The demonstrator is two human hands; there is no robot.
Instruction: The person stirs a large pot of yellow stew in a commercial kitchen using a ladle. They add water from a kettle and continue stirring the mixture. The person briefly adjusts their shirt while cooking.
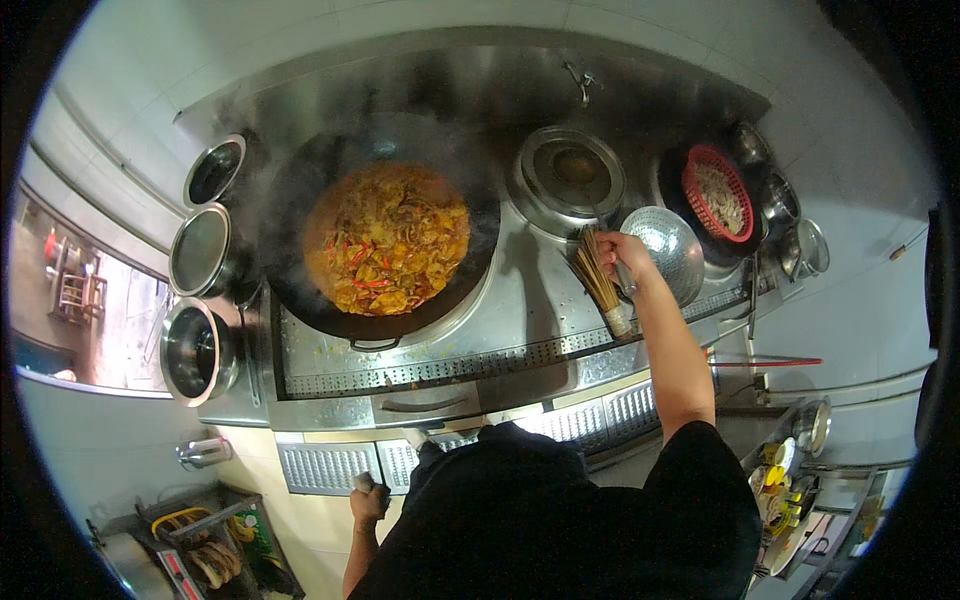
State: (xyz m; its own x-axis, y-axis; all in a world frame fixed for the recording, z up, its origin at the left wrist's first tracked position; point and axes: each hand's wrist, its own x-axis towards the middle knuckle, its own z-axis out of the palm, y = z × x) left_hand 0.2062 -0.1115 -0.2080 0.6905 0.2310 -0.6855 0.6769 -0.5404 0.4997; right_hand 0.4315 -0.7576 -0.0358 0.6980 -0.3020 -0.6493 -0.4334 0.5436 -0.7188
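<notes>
My right hand [626, 256] grips a metal utensil handle [624, 279], seemingly that of a ladle reaching into the round pot [574, 178]. A bamboo wok brush [598, 279] lies beside and partly under those fingers. Just right of the hand is a perforated metal strainer [667, 251]. My left hand [369, 501] hangs low, fingers curled around or against a small greyish thing that I cannot make out. Steam rises from a big black wok [480, 259] at the left, which holds a reddish-orange stew [390, 240] with red chilli pieces.
Several metal pots [199, 251] line the stove's left end. A red plastic basket [694, 196] of pale food rests in another wok at right, near several metal bowls [780, 199]. A faucet [581, 81] is at the back. Crates [225, 517] stand lower left; a laden shelf is lower right.
</notes>
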